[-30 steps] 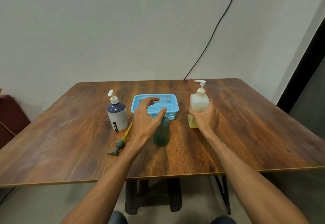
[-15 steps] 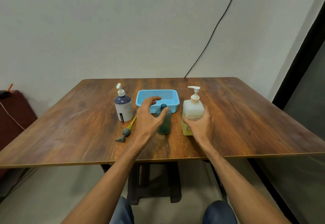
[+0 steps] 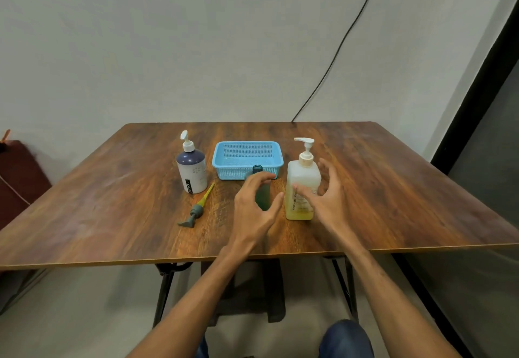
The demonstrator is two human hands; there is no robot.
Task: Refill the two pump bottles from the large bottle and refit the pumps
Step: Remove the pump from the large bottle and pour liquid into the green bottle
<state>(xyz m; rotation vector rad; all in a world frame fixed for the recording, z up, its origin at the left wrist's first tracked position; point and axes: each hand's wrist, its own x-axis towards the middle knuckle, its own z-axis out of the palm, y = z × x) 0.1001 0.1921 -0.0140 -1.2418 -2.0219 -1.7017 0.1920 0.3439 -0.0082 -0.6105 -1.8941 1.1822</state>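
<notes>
Head view: bench [image 3: 112,203], wooden, mid-frame.
Basket [image 3: 247,161]: blue, centre rear.
Yellow bottle [image 3: 303,172]: upright, pump fitted, right of centre.
Left hand [image 3: 252,206]: grip spread around green bottle [image 3: 263,196], contact unclear.
Right hand [image 3: 330,197]: grip spread, empty, beside yellow bottle.
Loose pump [image 3: 196,209]: lying left of green bottle.

Wooden table [image 3: 112,203] on black metal legs [image 3: 163,296], carrying a blue perforated plastic basket [image 3: 230,172] toward its rear; black cable [image 3: 340,46] descending the pale wall [image 3: 168,48]; dark red cushion [image 3: 16,178] at far left.

blue basket [image 3: 247,161], teal bottle [image 3: 263,197], yellow bottle [image 3: 302,189]
</notes>
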